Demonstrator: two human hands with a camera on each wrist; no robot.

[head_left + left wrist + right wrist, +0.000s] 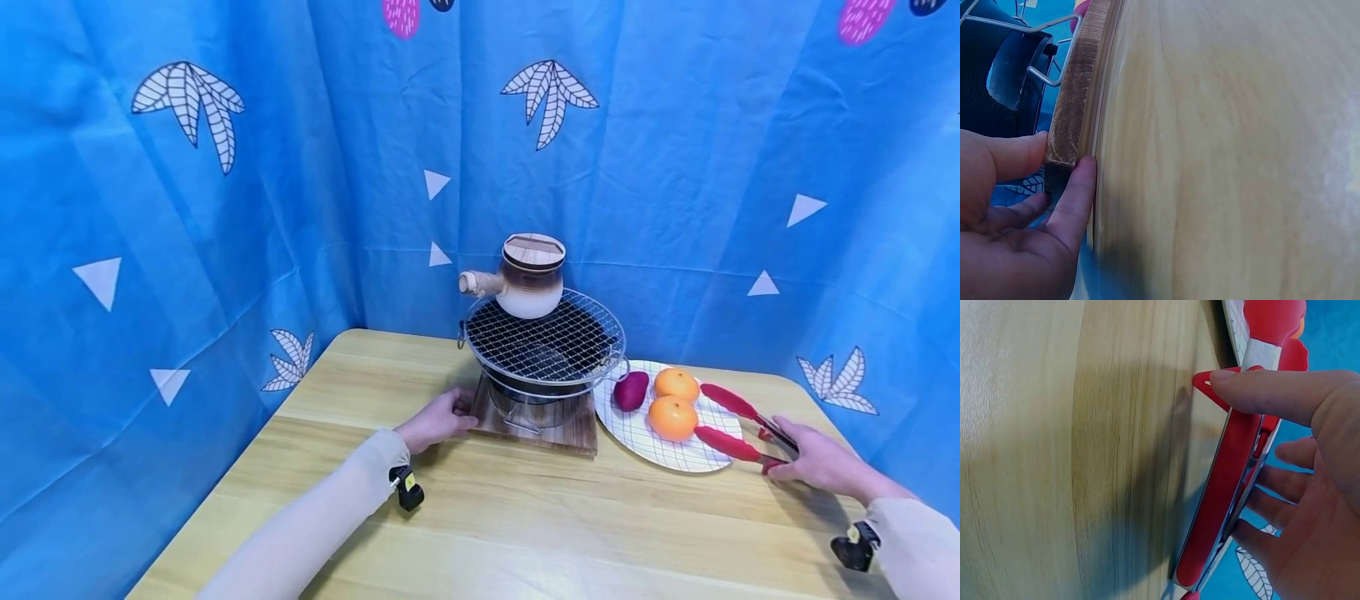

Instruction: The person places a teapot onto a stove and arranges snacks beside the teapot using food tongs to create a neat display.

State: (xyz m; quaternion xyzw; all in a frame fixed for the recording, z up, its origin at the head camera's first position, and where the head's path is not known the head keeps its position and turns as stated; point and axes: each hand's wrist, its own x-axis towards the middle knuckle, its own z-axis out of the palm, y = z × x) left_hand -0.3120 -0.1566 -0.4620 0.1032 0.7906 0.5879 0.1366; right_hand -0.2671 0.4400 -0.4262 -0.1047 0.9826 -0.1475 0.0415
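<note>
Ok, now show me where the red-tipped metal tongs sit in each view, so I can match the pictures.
Head: the red-tipped metal tongs are at the right, held in the right hand, tips by two round orange fruits.
Left wrist: not in it.
Right wrist: right of centre, slanting from the bottom edge to the top.
Shared landmark: the pale wood-grain table, in all three.

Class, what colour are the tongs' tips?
The tongs' tips are red, clearest in the head view.
</note>
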